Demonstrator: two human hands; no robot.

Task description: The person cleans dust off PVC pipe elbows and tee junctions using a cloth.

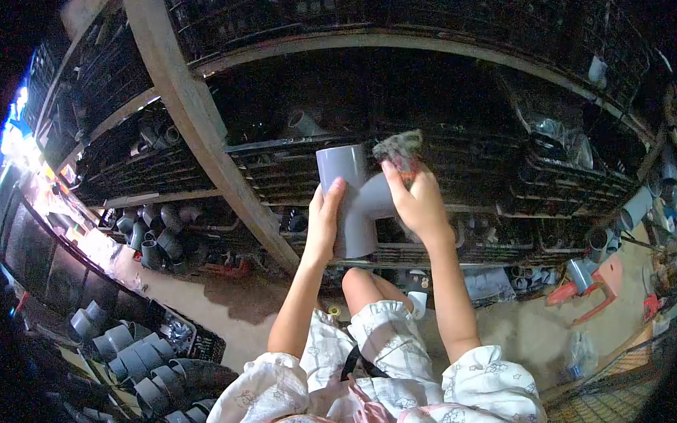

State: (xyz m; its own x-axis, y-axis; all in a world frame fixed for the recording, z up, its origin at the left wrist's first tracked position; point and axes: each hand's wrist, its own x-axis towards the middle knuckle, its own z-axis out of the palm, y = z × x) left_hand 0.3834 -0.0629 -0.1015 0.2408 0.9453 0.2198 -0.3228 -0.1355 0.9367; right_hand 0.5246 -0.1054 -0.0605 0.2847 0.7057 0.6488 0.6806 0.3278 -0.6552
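Observation:
A grey plastic pipe tee (352,230) with a curved side branch is held up in front of my knees. My left hand (325,219) grips its straight barrel from the left, thumb lying along the front. At the branch's right end, my right hand (419,201) is closed around a dirty grey rag (398,148), which sticks up above the thumb and has a reddish patch. The rag is against or very near the branch mouth; the hand hides that contact. The fitting's upper opening tilts slightly away from me.
Dark shelves with black crates (575,166) stand ahead, behind a wooden post (182,105). Several grey pipe fittings (138,356) are piled at lower left, others (160,233) sit on a low shelf. A red tool-like object (598,288) lies at right near a clear bag (582,352).

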